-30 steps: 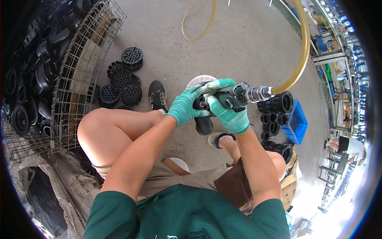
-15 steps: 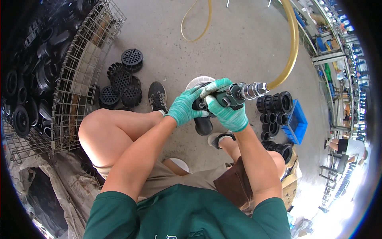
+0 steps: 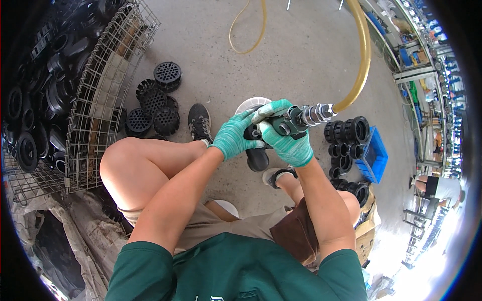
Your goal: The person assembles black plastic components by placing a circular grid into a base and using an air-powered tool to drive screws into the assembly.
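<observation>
My gloved right hand (image 3: 290,146) is wrapped round a green pneumatic tool (image 3: 284,126). A silver coupling (image 3: 319,114) joins its rear to a yellow air hose (image 3: 365,60). My left hand (image 3: 234,134), in a matching teal glove, grips a black plastic part (image 3: 257,160) whose rounded end hangs toward me. The tool's front meets the black part between my hands, but my fingers cover the contact. Beneath them shows the pale rim of a round white stool or container (image 3: 250,103).
Left stands a wire cage (image 3: 103,95) heaped with black plastic parts (image 3: 55,95). Black perforated round pieces (image 3: 153,103) lie on the floor beside it. Right are stacked black rings (image 3: 346,131) and a blue crate (image 3: 373,154). Shelving lines the far right, where another person (image 3: 442,188) bends.
The yellow hose and its coupling have shifted slightly left. Both hands keep nearly the same place and hold.
</observation>
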A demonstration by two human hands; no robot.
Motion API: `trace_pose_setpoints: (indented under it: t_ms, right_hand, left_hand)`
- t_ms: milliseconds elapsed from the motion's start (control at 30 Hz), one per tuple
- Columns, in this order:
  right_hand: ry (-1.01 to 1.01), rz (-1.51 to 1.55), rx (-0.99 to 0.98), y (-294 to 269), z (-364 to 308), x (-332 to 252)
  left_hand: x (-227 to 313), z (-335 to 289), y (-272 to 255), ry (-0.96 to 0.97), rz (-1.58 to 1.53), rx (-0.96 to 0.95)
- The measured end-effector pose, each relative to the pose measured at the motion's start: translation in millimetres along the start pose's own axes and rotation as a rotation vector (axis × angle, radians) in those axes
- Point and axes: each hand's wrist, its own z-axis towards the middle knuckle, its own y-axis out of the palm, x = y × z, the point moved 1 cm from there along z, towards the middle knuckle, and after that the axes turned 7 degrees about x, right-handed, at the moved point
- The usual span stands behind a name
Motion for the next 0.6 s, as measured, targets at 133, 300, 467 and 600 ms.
trace_pose_setpoints:
  t_ms: [133, 300, 467, 600]
  right_hand:
    - [-0.004, -0.008, 0.007, 0.4, -0.5, 1.5]
    - [0.001, -0.007, -0.027, -2.7, -1.4, 1.8]
    - [-0.007, 0.016, -0.026, -3.0, -1.2, 1.8]
    - [0.001, -0.004, -0.028, -2.3, -1.1, -0.1]
  left_hand:
    - [-1.9, 0.3, 1.4, -0.012, -0.017, -0.01]
    - [-9.0, 1.3, 5.3, 0.024, -0.007, 0.008]
    - [-9.5, 1.0, 5.4, 0.02, 0.007, 0.013]
    - [-6.2, -0.6, 2.9, -0.001, 0.027, 0.004]
